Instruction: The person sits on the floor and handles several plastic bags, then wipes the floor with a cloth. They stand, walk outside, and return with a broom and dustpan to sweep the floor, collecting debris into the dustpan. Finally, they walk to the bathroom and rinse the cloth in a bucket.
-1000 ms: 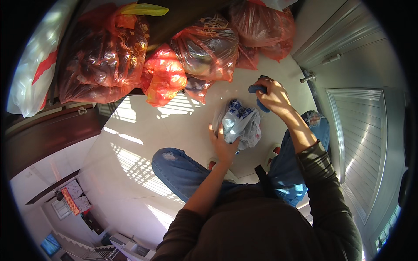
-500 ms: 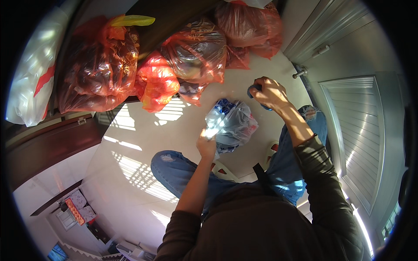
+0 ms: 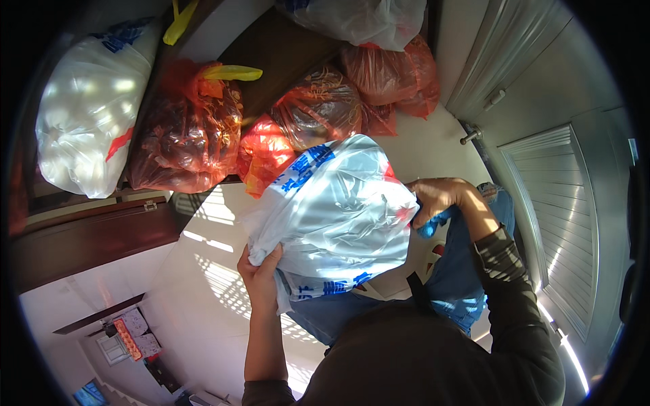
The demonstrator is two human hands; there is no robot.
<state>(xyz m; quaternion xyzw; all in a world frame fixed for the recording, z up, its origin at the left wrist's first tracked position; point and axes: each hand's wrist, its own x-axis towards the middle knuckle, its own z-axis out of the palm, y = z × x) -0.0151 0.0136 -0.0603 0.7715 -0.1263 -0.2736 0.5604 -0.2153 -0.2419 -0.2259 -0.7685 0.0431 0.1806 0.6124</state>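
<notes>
A white translucent plastic bag [image 3: 338, 210] with blue print and red marks is spread wide in front of me, above my knees. My left hand [image 3: 261, 267] is closed on its gathered left end, thumb on top. My right hand [image 3: 440, 199] is at the bag's opposite side, fingers curled around a crumpled blue item [image 3: 433, 222]; its kind I cannot make out. The right fingertips are partly hidden at the bag's edge, so whether they grip the bag too I cannot tell.
Filled red plastic bags [image 3: 189, 135] stand along a dark wooden ledge, with a filled white bag [image 3: 88, 115] at far left and another pale bag [image 3: 359, 24] at the top. A grey door [image 3: 562, 203] bounds the right side. Sunlight patches lie on the pale floor [image 3: 217, 250].
The plastic bag, bunched up near the floor before, is now lifted and spread out. My left hand moved left and nearer; my right hand came down to the bag's side with the blue item.
</notes>
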